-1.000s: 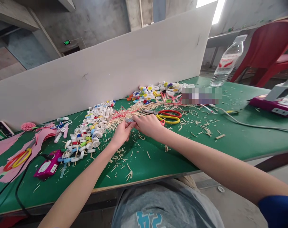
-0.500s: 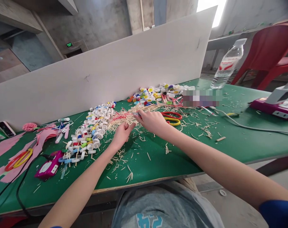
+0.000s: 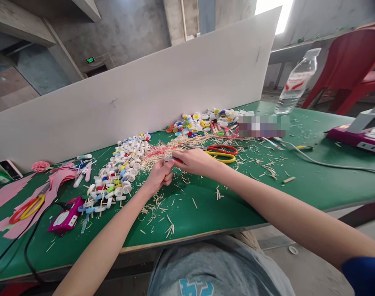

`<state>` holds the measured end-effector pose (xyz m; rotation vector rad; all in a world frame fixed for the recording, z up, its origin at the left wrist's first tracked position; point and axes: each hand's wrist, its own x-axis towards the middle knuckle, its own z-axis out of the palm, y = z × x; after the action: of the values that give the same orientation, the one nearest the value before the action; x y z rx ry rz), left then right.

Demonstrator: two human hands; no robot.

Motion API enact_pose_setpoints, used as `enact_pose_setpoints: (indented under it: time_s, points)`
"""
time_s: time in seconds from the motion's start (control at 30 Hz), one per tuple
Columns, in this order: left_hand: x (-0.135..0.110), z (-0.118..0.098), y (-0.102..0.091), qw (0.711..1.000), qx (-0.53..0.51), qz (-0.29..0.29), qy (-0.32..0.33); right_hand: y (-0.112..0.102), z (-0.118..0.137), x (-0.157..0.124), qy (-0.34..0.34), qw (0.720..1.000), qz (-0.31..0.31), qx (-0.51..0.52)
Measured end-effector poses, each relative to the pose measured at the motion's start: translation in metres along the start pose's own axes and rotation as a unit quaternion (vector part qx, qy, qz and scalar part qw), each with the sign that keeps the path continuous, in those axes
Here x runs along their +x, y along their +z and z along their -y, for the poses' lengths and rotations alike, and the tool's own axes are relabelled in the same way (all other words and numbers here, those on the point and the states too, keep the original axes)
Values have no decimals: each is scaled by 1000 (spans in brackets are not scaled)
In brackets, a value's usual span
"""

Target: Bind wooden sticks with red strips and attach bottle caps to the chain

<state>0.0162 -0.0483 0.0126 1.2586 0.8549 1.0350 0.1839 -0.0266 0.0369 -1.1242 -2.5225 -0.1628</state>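
My left hand (image 3: 159,176) is closed, thumb up, at the near edge of the heap of thin wooden sticks (image 3: 158,153). Against its thumb and fingertips my right hand (image 3: 192,161) is closed too. A small whitish piece (image 3: 168,158) shows where the hands meet, and a reddish bit peeks out under the right fingers; their kind I cannot make out. Red-and-yellow-handled scissors (image 3: 221,154) lie just behind the right hand. To the left of my hands spreads a pile of plastic bottle caps (image 3: 121,172), several with short sticks in them.
A white board (image 3: 175,84) stands along the table's back, with more caps (image 3: 202,119) before it. Left lie pink paper strips (image 3: 56,176), other scissors (image 3: 28,209) and a purple power strip (image 3: 66,216). Right stand a water bottle (image 3: 296,86) and another purple power strip (image 3: 357,137); a cable (image 3: 326,166) crosses there.
My right hand has moved down and toward me, and the two hands now meet. My left fingers have curled in. More of the scissors behind the right hand shows.
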Motion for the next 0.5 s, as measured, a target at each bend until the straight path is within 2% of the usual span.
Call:
enact_pose_setpoints:
  time_s: [0.23,0.5]
  points:
    - [3,2,-5,999,34,-7,12,2,5,0,10,999,1,-33]
    - [6,-1,-8,991,125,-50,20,5,16,-1,73,994,0,-87]
